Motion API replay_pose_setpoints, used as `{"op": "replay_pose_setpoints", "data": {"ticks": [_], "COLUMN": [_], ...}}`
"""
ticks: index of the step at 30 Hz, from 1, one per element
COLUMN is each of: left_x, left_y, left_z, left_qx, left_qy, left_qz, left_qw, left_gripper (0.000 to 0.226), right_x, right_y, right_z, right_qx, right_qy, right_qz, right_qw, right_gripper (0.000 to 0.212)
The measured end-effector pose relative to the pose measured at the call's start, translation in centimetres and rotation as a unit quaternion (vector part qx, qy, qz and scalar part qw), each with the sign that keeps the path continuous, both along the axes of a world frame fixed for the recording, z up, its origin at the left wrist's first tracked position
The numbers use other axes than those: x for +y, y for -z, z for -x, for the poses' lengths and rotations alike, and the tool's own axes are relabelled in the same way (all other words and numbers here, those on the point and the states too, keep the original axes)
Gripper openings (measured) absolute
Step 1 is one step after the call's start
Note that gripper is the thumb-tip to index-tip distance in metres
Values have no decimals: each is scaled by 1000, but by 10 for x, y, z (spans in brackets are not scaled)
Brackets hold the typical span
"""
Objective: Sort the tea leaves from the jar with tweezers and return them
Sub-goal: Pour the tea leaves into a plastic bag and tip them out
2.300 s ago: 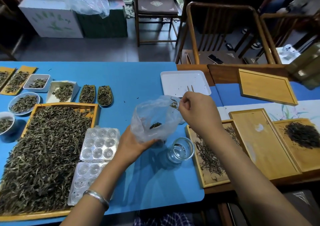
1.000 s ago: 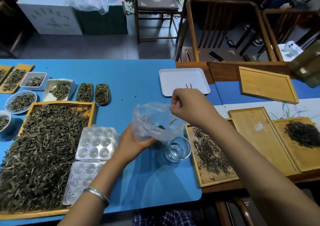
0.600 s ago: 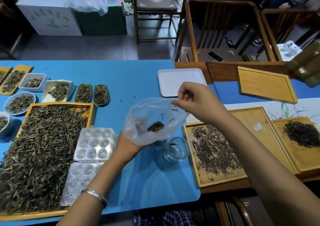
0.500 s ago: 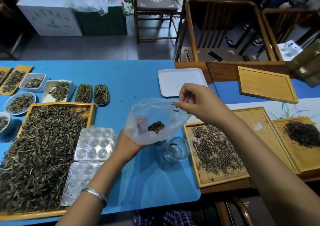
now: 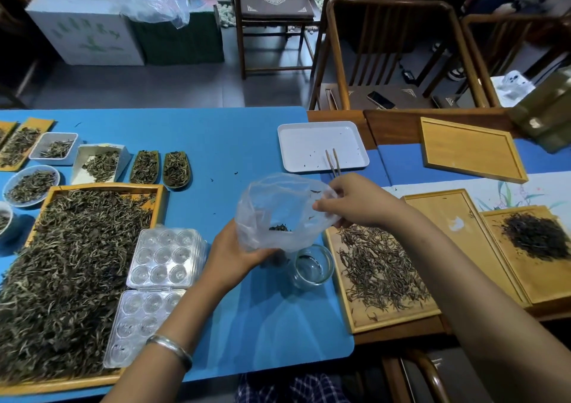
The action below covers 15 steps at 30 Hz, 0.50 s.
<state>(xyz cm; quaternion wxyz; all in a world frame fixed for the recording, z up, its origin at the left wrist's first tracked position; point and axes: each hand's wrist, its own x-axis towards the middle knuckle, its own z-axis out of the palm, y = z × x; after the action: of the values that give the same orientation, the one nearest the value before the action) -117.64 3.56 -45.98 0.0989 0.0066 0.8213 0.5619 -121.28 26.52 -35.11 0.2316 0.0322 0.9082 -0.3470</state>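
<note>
A clear plastic bag point(image 5: 278, 205) with a small clump of dark tea leaves point(image 5: 279, 227) inside is held above the blue table. My left hand point(image 5: 234, 256) grips the bag's bottom. My right hand point(image 5: 355, 200) pinches the bag's right rim and also holds the wooden tweezers point(image 5: 332, 163), whose tips point away over the white tray point(image 5: 309, 143). An empty small glass jar point(image 5: 312, 266) stands just below the bag. A wooden tray of thin tea leaves point(image 5: 380, 266) lies to the jar's right.
A large wooden tray of loose tea point(image 5: 71, 266) fills the left, with clear plastic cell trays point(image 5: 163, 260) beside it. Small dishes of tea point(image 5: 99, 165) line the far left. Empty wooden trays point(image 5: 469, 149) and one with dark tea point(image 5: 537, 239) lie right. Chairs stand behind.
The bag's mouth has been pulled wider open and my right hand has shifted slightly right and down along the rim. The tweezers now show beyond my right hand.
</note>
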Motion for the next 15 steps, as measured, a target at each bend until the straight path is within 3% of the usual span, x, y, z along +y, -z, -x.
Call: {"op": "replay_pose_setpoints", "data": {"ticks": [2, 6, 8, 10, 15], "left_x": [0, 0, 1, 3, 5], "left_y": [2, 8, 7, 2, -6], "left_z": [0, 2, 3, 2, 3], "left_qx": [2, 0, 3, 6, 6], "left_qy": [4, 14, 16, 14, -7], "left_qz": [6, 17, 18, 12, 2], "left_qw": [1000, 1000, 1000, 1000, 1000], "left_gripper": [48, 54, 54, 48, 51], "right_x": [-2, -3, -2, -1, 6], "right_y": [4, 6, 5, 3, 1], "right_z": [-1, -1, -2, -2, -9], "right_qx": [30, 144, 167, 174, 141], "right_qy": [32, 35, 37, 34, 90], "right_qz": [-10, -158, -187, -159, 48], "right_qw": [999, 976, 967, 971, 985], "right_gripper": [26, 15, 13, 13, 33]}}
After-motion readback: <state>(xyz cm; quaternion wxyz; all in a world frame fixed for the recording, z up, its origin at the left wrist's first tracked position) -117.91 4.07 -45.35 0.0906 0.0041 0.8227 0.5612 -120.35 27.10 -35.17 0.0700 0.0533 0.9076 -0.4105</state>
